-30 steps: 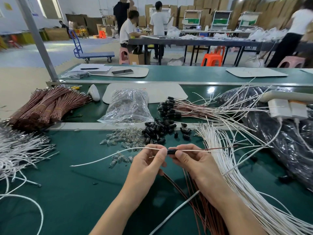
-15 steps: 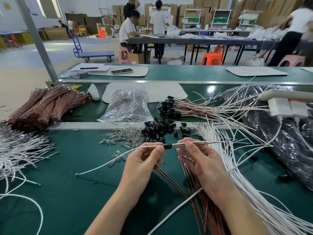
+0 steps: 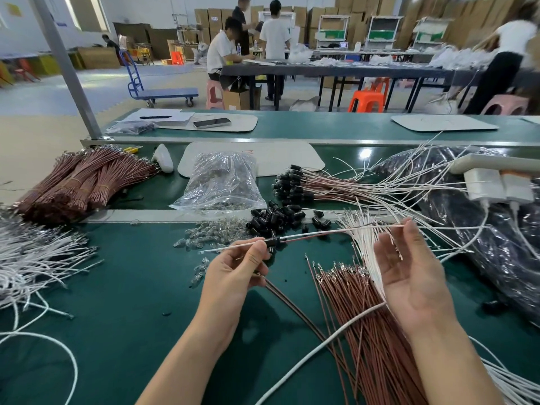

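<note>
My left hand (image 3: 233,276) pinches a small black cap (image 3: 271,242) with a white wire and a brown wire running through it toward the right. That white wire (image 3: 336,231) reaches to the fingertips of my right hand (image 3: 409,276), which is spread palm-up with straight fingers and touches the wire's far end. A loose pile of black caps (image 3: 274,219) lies just beyond my left hand. Small clear bulbs (image 3: 213,235) are scattered to its left. Brown wires (image 3: 365,331) and white wires (image 3: 368,258) fan out under my right hand.
A clear bag of bulbs (image 3: 222,182) and finished capped wires (image 3: 309,185) lie on the green bench (image 3: 117,302). Bundled brown wires (image 3: 81,179) sit far left, loose white wires (image 3: 32,258) at the left edge, a black plastic bag (image 3: 496,244) right. People work at tables behind.
My right hand let go of the wires beside the cap, slid right along them and opened palm-up. My left hand kept its pinch on the cap and lifted slightly.
</note>
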The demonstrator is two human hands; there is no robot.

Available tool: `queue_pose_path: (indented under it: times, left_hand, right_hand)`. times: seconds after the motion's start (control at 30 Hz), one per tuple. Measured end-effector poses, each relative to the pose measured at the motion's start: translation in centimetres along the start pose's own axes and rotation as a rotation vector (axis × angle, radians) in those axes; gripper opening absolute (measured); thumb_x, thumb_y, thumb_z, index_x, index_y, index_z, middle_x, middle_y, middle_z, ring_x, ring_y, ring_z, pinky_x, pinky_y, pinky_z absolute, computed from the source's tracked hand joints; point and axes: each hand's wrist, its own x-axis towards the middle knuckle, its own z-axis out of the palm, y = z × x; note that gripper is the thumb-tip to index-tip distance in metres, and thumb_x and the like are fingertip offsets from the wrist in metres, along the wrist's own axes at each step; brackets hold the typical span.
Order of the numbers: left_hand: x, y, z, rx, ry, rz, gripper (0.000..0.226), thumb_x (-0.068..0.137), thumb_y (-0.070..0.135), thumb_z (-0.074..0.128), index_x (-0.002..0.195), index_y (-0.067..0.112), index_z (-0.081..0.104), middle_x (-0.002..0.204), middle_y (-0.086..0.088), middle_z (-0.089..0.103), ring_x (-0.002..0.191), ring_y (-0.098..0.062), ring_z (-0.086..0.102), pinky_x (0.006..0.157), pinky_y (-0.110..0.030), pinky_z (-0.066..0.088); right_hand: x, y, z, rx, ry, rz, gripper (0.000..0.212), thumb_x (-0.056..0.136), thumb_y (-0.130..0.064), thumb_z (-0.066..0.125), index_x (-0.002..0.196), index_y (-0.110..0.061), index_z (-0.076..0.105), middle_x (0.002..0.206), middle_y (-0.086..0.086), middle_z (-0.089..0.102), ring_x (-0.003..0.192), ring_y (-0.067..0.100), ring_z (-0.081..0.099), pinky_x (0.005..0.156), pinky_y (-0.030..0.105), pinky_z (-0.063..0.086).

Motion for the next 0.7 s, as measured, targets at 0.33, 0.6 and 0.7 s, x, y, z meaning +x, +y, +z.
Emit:
queue_pose_path:
  times: [0.33,0.6,0.7]
  left_hand:
    - [-0.1,0.1,-0.1,0.018,-0.002,-0.026,0.025,0.068,0.048,0.077,0.084,0.028,0.080,0.079,0.000,0.071,0.067,-0.010,0.062,0.058,-0.022,0.053]
    - [-0.2,0.1,0.1,0.017,-0.007,-0.039,0.021,0.070,0.044,0.077,0.081,0.026,0.079,0.080,-0.002,0.070,0.067,-0.011,0.061,0.058,-0.021,0.052]
    - [-0.3,0.0,0.2,0.010,0.013,-0.034,0.021,0.073,0.042,0.076,0.081,0.023,0.077,0.080,-0.003,0.069,0.067,-0.012,0.061,0.057,-0.022,0.052]
  right_hand:
    - [-0.1,-0.7,-0.4,0.035,0.134,-0.090,0.015,0.089,-0.032,0.072,0.097,-0.020,0.071,0.091,-0.007,0.072,0.081,0.006,0.069,0.072,0.019,0.059]
    - [0.4,-1.4,-1.3,0.117,0.180,-0.139,0.010,0.089,-0.027,0.071,0.092,-0.021,0.077,0.092,-0.007,0.075,0.084,0.002,0.069,0.075,0.015,0.056]
    - [0.7,-1.0,-1.4,-0.016,0.025,-0.024,0.020,0.095,-0.017,0.062,0.109,-0.006,0.072,0.108,0.006,0.074,0.093,0.009,0.071,0.079,0.017,0.058]
